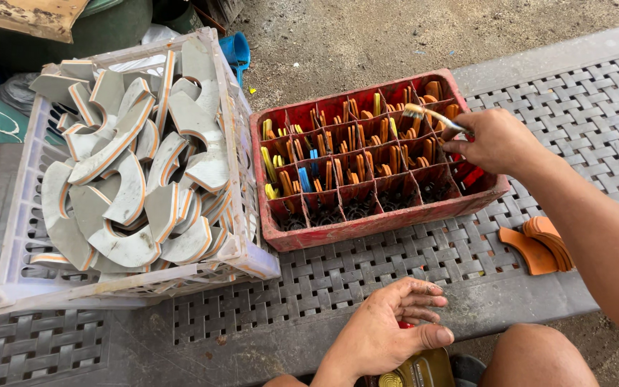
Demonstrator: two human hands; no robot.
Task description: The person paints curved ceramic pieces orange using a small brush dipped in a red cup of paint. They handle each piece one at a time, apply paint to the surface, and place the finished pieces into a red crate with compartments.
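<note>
1. Now the right hand (pixel 497 141) is gripping a small brush (pixel 433 116) by its handle, fingers closed round it, and is holding it over the far right compartments of the red crate (pixel 367 229).
2. Its bristled tip is pointing left, hanging above the orange strips in the crate's far row; whether it is touching them I cannot tell.
3. The left hand (pixel 385 331) is lying open at the near edge of the bench (pixel 338 276), fingers loosely spread, resting on a gold tin (pixel 417 371) that is showing just beneath it.
4. The crate is sitting mid-bench, its compartments holding upright orange, yellow and blue strips (pixel 338 168); the nearest row is showing only dark bottoms.
5. A white basket (pixel 30 236) is standing to the left, just beside the crate, piled with curved grey pieces (pixel 130 186) edged in orange.
6. Orange curved pieces (pixel 539 244) are lying stacked on the bench to the right, under the right forearm.
</note>
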